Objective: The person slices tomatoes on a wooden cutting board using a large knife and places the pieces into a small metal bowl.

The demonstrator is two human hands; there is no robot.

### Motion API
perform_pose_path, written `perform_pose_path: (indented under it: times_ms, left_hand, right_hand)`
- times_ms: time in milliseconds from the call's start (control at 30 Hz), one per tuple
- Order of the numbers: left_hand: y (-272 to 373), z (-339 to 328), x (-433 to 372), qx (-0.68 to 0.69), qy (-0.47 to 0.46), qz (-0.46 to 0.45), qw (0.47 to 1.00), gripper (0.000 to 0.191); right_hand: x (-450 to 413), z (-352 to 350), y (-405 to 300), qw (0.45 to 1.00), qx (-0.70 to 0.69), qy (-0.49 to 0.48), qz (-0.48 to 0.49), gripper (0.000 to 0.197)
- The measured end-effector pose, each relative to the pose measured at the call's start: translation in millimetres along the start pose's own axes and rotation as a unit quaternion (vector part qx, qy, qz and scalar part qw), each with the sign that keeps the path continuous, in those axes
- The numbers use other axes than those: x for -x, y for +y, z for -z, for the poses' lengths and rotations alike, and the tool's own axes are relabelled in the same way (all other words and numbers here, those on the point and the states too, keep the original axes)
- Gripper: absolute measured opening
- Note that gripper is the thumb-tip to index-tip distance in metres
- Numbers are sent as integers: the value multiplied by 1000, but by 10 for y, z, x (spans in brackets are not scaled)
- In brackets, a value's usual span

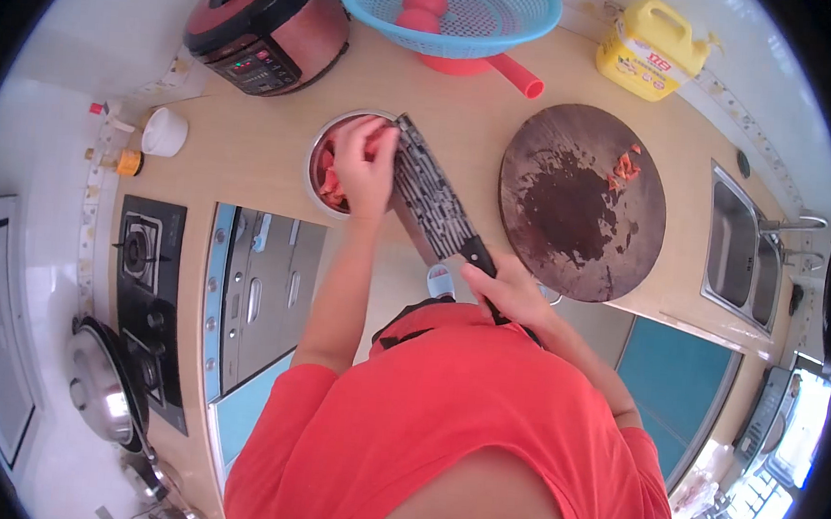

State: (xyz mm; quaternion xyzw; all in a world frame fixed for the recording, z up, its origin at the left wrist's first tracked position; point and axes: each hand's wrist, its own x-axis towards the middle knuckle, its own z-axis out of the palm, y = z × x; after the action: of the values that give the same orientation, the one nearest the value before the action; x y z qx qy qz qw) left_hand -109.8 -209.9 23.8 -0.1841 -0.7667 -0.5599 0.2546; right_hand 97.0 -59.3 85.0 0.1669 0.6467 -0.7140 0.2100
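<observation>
My right hand (510,287) grips the black handle of a broad kitchen cleaver (433,196), whose patterned blade slants up and left to the rim of a metal bowl (313,190). Over this bowl is my left hand (366,164), its fingers bent close to the blade's tip end; whether they hold anything cannot be told. Red chopped pieces (332,186), which look like tomato, lie in the bowl. On the right, a round dark cutting board (568,212) carries a wet patch and a few small red scraps (626,169).
A blue plastic colander (500,40) with red round fruits rests over a red-handled vessel (516,76) at the back. An electric pressure cooker (279,44) is at back left, a yellow jug (646,52) at back right. A gas hob (149,300) lies left, a sink (733,250) right.
</observation>
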Motion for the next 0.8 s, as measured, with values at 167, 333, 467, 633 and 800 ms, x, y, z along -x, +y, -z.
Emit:
perform_pose_path:
  times_ms: [167,333,467,633,800]
  left_hand:
    - [-625,437,-58,-129,-19,52,990,18]
    - [-383,376,-203,-186,-61,25,980,22]
    - [75,34,-713,-77,-54,-122,988,27]
    - [385,-599,-1791,-93,-108,-230,963,35]
    - [131,-1384,-2463,-333,-381,-62,860,76]
  right_hand:
    - [-6,-45,-47,999,48,3,14,31]
    - [297,224,-34,995,33,89,29,23]
    - [636,476,104,981,-3,193,36,21]
    - [960,668,355,943,-76,314,83,16]
    - [1268,675,420,898,-138,404,106,16]
